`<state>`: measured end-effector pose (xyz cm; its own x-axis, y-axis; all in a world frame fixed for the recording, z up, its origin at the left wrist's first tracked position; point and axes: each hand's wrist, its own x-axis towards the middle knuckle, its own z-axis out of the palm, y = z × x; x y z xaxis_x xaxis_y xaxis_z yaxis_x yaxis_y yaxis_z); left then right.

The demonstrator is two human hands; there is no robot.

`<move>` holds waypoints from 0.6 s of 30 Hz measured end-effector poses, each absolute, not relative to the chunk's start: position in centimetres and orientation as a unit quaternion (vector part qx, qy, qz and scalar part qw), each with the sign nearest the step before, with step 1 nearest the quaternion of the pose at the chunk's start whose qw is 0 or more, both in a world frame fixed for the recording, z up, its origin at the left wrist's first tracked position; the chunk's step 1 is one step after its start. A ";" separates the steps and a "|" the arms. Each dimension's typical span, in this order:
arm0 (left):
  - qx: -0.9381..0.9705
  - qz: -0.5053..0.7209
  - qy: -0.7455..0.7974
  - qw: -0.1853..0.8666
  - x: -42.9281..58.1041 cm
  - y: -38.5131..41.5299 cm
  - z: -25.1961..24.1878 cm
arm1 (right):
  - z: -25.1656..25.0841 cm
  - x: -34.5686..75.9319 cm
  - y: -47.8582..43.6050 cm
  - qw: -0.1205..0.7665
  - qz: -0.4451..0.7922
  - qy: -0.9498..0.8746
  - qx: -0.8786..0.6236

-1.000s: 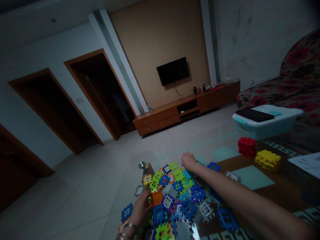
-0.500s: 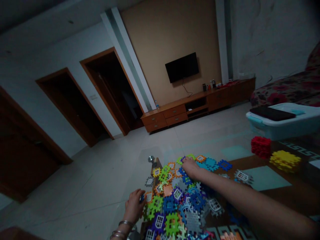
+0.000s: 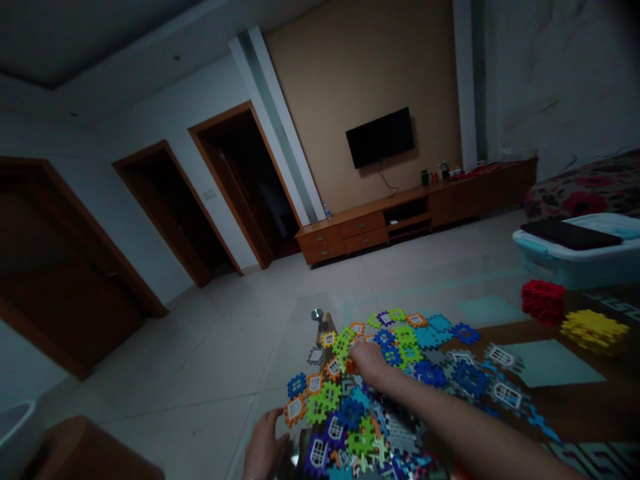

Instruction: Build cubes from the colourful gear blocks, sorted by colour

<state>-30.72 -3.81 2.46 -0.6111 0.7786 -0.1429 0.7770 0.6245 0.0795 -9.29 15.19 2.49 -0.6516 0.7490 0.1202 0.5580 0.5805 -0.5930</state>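
Notched plastic building tiles point(image 3: 363, 437) in many colours lie in a loose heap on the table. My left hand point(image 3: 265, 440) is at the heap's near left edge, its thumb and fingers apart. Its fingertips are close to an orange tile with a white window insert point(image 3: 295, 408), and no tile shows in its grasp. My right hand point(image 3: 369, 363) reaches over the middle of the heap with its fingers bent down and together. At these fingertips there is a bit of orange point(image 3: 351, 366), but what the fingers hold is hidden. A green tile point(image 3: 343, 341) lies just left of them.
On the table's right side are a red tile stack point(image 3: 543, 301) and a yellow tile stack point(image 3: 594, 331). Behind them stands a pale blue lidded box point(image 3: 575, 267) with a dark flat object point(image 3: 570, 234) on top. A low wooden cabinet point(image 3: 360, 233) runs along the far wall.
My right hand has drawn back from the far edge to the middle of the heap. The left hand sits lower. Tiles in the middle and on the right have shifted, and the view has turned slightly left.
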 end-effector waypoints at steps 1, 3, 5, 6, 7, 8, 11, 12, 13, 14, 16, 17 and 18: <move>0.438 0.016 0.896 0.070 -30.7 -4.4 2.0 | 2.7 -8.4 15.5 0.193 0.272 -0.859 -0.389; 0.470 0.052 0.880 0.039 -30.3 -5.2 0.9 | 3.1 -6.3 16.0 0.220 0.298 -0.834 -0.409; 0.537 0.101 0.837 0.020 -28.9 -5.6 -0.3 | 3.6 -3.8 15.9 0.241 0.332 -0.810 -0.418; 0.581 0.122 0.804 0.022 -27.8 -5.6 -0.7 | 3.8 -2.4 15.7 0.256 0.375 -0.790 -0.412; 0.626 0.136 0.767 0.030 -26.5 -5.4 -1.0 | 3.9 -0.9 15.3 0.274 0.436 -0.760 -0.397; 0.664 0.143 0.732 0.040 -24.9 -5.1 -1.2 | 4.0 0.6 14.7 0.295 0.503 -0.719 -0.378; 0.728 0.114 0.671 0.079 -19.7 -3.7 -0.3 | 4.0 5.2 12.5 0.351 0.642 -0.595 -0.333; 0.734 0.102 0.665 0.091 -18.2 -3.0 0.4 | 4.0 6.5 11.7 0.359 0.651 -0.579 -0.335; 0.732 0.093 0.668 0.095 -16.9 -2.4 1.1 | 3.9 7.8 11.0 0.362 0.653 -0.571 -0.341; 0.722 0.074 0.681 0.094 -16.0 -1.7 1.9 | 3.8 9.0 10.3 0.365 0.653 -0.566 -0.347; 0.691 0.022 0.719 0.077 -15.2 -0.6 3.3 | 3.5 11.1 9.1 0.369 0.653 -0.557 -0.357; 0.674 -0.003 0.736 0.066 -15.2 -0.2 3.8 | 3.3 12.0 8.7 0.373 0.653 -0.549 -0.364; 0.659 -0.022 0.749 0.057 -15.5 0.1 4.3 | 3.1 12.8 8.3 0.378 0.654 -0.540 -0.371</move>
<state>-15.45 0.14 4.28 -0.1239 0.9857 -0.1140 0.9907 0.1294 0.0416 12.77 8.31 3.09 -0.4376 0.8959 -0.0772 -0.0939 -0.1309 -0.9869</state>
